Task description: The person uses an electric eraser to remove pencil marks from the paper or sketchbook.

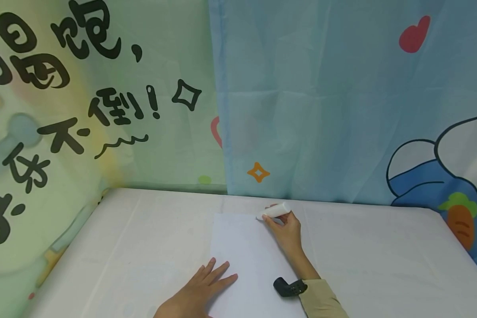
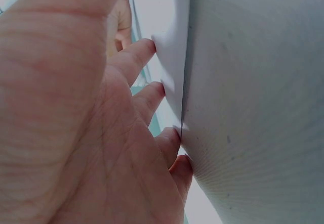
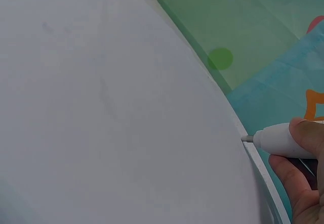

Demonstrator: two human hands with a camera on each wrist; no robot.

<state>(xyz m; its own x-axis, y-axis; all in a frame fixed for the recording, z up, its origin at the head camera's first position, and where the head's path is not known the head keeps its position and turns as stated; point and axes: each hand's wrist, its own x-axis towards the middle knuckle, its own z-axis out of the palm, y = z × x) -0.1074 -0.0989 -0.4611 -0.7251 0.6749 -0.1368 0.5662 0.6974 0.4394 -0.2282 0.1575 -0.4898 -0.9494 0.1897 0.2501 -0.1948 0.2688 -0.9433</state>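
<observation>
A white correction pen (image 1: 276,210) with a thin metal tip (image 3: 247,139) is pinched between the thumb and fingers of my right hand (image 1: 290,234). Its tip points left and down at the upper part of a blank white sheet of paper (image 1: 238,247); whether it touches the paper I cannot tell. My left hand (image 1: 198,287) rests across the sheet's left edge near the front, fingers spread. In the left wrist view, fingertips (image 2: 147,45) of that hand lie on the paper. No marks are visible on the sheet.
The paper lies on a table under a white cloth (image 1: 123,247). Behind the table hang a blue curtain (image 1: 322,110) and a green printed one (image 1: 163,163) with black lettering. A black device (image 1: 290,287) sits on my right wrist, by a beige sleeve (image 1: 322,300).
</observation>
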